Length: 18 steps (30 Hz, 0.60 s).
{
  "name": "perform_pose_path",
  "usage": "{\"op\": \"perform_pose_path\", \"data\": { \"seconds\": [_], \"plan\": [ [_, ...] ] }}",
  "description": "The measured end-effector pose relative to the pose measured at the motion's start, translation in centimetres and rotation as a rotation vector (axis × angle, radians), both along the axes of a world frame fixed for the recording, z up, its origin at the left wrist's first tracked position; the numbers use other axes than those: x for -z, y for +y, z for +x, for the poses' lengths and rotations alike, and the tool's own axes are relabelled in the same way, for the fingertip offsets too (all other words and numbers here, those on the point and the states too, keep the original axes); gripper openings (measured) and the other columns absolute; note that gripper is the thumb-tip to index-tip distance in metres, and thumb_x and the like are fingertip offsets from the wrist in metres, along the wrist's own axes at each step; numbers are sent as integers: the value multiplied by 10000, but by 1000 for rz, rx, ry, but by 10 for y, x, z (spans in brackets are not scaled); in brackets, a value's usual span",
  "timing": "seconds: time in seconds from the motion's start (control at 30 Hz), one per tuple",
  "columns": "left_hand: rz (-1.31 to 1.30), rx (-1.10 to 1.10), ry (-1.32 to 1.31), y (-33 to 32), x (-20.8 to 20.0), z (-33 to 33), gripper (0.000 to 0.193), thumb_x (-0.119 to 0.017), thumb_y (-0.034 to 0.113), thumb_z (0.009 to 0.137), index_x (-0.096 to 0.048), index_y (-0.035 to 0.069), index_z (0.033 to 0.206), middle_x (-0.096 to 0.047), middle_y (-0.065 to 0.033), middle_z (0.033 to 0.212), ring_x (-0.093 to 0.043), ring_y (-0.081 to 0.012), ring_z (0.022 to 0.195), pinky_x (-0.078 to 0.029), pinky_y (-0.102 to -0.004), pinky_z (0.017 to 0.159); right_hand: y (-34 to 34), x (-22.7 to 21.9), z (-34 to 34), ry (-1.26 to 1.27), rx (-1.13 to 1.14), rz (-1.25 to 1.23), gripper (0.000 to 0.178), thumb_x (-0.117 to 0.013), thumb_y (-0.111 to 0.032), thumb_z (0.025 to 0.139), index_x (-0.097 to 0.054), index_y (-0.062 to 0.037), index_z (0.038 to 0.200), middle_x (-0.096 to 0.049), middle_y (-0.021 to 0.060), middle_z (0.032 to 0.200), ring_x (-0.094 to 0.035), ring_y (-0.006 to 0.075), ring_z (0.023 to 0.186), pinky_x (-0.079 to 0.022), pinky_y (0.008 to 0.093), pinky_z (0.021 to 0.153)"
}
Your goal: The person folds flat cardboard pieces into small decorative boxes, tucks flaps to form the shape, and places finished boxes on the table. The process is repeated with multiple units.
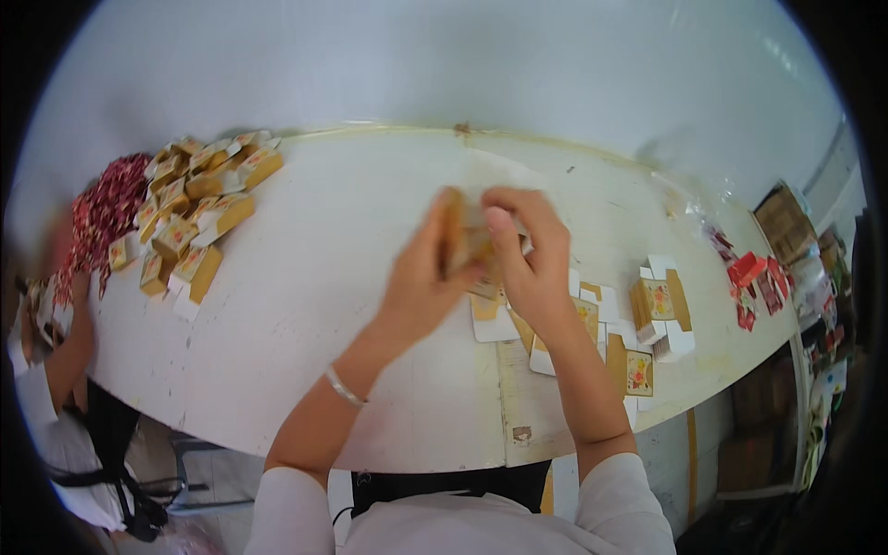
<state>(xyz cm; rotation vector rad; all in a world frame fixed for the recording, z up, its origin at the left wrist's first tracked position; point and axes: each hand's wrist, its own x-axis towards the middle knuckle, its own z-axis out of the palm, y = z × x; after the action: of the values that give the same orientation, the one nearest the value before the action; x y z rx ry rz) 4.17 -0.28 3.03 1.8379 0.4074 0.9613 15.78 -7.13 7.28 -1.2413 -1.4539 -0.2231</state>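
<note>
Over the middle of the white table (370,185), a small gold and white cardboard box (480,246) is held between my two hands, blurred by motion. My left hand (418,277) grips its left side, and a bracelet circles that wrist. Fingers of my right hand (535,254) bend around the box's right side, partly hiding it. Flat, unfolded box blanks (592,319) with a floral print lie beneath and beside my right forearm. Just right of them is a stack of more blanks (659,301).
Folded gold boxes (190,213) form a heap at the left, beside a mound of dark red small packets (109,208). Another person's arm (79,324) reaches in there. Red packets (760,277) and a brown carton (786,222) are at the far right. A pale wall backs the table.
</note>
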Motion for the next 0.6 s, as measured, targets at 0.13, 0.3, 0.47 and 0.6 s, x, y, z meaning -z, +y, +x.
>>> {"op": "perform_pose_path", "data": {
  "seconds": [0.13,0.3,0.47,0.6],
  "plan": [
    [-187,115,-317,0,-35,-15,694,-535,28,835,-115,78,1385,-471,-94,1130,-499,-154,1019,-429,-280,866,-5,1,27,305,-19,91,424,-498,-252,876,-408,3,1203,-482,128,1142,-410,226,1087,-322,368,926],
    [-188,198,-262,-4,-26,-13,576,-555,41,834,-230,66,1309,-460,-83,1090,-478,-144,1015,-423,-272,857,-5,-7,1,1201,-773,-365,495,-381,-399,913,-411,-13,1220,-480,106,1190,-402,217,1132,-319,345,945],
    [-175,201,-240,-11,-26,-13,390,-581,54,819,-349,47,1133,-449,-69,1021,-494,-120,904,-448,-248,740,-6,0,6,1290,-736,-381,390,-457,-339,878,-474,-31,1115,-515,85,1096,-455,185,1045,-349,333,904],
    [38,106,-92,-3,-21,-16,305,-594,72,812,-365,36,1010,-423,-68,932,-487,-125,815,-435,-247,658,-4,5,9,1348,-801,-366,320,-496,-288,844,-491,-53,1061,-521,57,1029,-465,166,1005,-365,324,873]
  ]
}}
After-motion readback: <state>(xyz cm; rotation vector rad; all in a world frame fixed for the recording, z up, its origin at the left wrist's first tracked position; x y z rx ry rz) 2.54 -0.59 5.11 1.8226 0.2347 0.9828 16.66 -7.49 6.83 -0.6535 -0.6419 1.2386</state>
